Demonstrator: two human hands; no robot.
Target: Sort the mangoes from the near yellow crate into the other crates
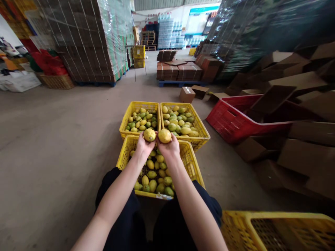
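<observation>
Side by side, my two hands reach out over the crates. My left hand [145,147] is closed around a yellow fruit [149,135]. In my right hand [169,148] lies another yellow fruit [164,136], its fingers curled under it. Below them is the near yellow crate [195,166], with many green and yellow fruits inside, partly hidden by my forearms. Just beyond stand the far left yellow crate [126,113] and the far right yellow crate [201,125], touching each other, both holding green and yellow fruits.
A red crate [227,120] with cardboard in it stands at the right, beside piled cardboard boxes [309,157]. Another yellow crate [246,223] is at the lower right. Farther back are a small carton [186,94], a blue pallet [180,83] with flattened cardboard, and wrapped stacks [86,38].
</observation>
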